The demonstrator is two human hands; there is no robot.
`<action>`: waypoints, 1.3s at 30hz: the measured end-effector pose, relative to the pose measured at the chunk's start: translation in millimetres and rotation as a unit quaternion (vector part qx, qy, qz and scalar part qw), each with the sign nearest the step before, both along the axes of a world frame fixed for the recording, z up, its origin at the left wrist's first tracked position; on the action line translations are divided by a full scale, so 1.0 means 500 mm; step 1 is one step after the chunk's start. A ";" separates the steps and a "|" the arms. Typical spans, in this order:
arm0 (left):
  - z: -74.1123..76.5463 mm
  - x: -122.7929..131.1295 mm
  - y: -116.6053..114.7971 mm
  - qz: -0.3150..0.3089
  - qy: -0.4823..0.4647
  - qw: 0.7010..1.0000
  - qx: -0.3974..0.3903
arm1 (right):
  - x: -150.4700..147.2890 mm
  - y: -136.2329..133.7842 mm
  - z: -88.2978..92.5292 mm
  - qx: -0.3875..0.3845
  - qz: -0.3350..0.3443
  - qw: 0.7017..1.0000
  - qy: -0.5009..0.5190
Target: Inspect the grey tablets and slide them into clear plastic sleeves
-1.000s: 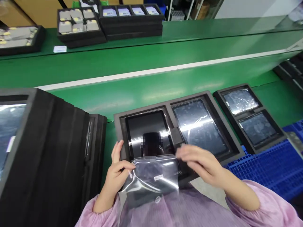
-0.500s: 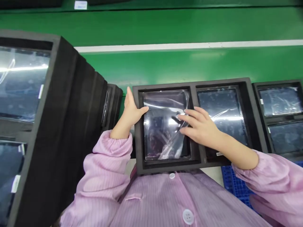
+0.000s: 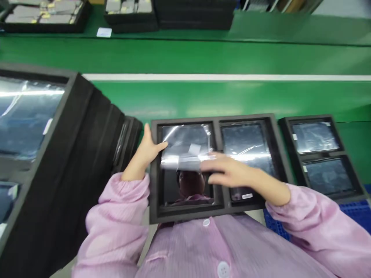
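A black foam tray (image 3: 185,215) with two compartments lies before me. Its left compartment holds a flat glossy screen (image 3: 171,189), dark and bare in its lower part. Clear plastic film (image 3: 181,148) covers the upper part, its edge lifted and folded across the middle. My left hand (image 3: 147,148) grips the tray's left side, thumb over the rim. Motion blurs my right hand (image 3: 228,168), whose fingertips close at the film's right edge. A second screen (image 3: 245,139) with film on it fills the right compartment.
Tall stacked foam trays (image 3: 84,162) with screens rise at left. Another tray (image 3: 320,154) with two screens stands at right, above blue plastic crates (image 3: 356,214). Beyond the green bench (image 3: 203,98), a shelf bears boxes of grey parts (image 3: 46,15).
The film's lower part has come up off the left screen, baring dark glass. My right hand has moved with its edge. The whole view has shifted, showing more of the far shelf.
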State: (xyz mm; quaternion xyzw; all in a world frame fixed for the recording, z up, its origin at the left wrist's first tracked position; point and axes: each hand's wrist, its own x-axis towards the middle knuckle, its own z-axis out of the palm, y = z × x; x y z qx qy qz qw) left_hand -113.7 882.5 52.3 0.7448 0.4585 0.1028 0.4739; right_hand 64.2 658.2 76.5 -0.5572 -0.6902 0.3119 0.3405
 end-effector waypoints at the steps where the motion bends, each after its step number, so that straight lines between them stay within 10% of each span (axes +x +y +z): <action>1: 0.006 0.003 -0.002 0.010 0.021 0.999 0.032 | 0.002 -0.021 0.005 0.003 0.066 0.997 -0.032; 3: 0.020 0.013 -0.020 0.043 0.093 0.985 0.141 | 0.034 -0.051 0.011 0.019 0.101 0.991 -0.084; 5: 0.035 0.031 -0.065 0.023 0.128 0.953 0.274 | 0.103 -0.063 0.012 0.049 -0.014 0.986 -0.156; 8: 0.048 0.067 -0.182 -0.148 0.040 0.908 0.390 | 0.230 -0.059 0.003 0.035 -0.285 0.911 -0.297; 11: 0.039 0.104 -0.305 -0.377 -0.022 0.847 0.374 | 0.317 -0.047 -0.025 -0.038 -0.384 0.848 -0.364; 14: 0.015 0.126 -0.374 -0.427 -0.021 0.839 0.336 | 0.345 -0.039 -0.054 -0.045 -0.384 0.854 -0.349; 20: -0.015 0.136 -0.382 -0.322 -0.048 0.908 0.264 | 0.337 -0.052 -0.035 0.007 -0.362 0.880 -0.308; 25: -0.016 0.140 -0.371 -0.169 -0.067 0.976 0.123 | 0.266 -0.170 0.049 0.007 -0.005 0.992 -0.124; 28: -0.003 0.132 -0.349 -0.215 -0.093 0.970 0.066 | 0.245 -0.259 0.077 0.001 0.140 0.985 0.096; 33: 0.013 0.124 -0.313 -0.235 -0.079 0.967 -0.055 | 0.263 -0.340 0.023 0.075 -0.158 0.984 -0.044; 39: -0.012 0.167 -0.302 -0.212 -0.089 0.973 0.004 | 0.226 -0.344 -0.036 0.083 -0.003 0.981 -0.173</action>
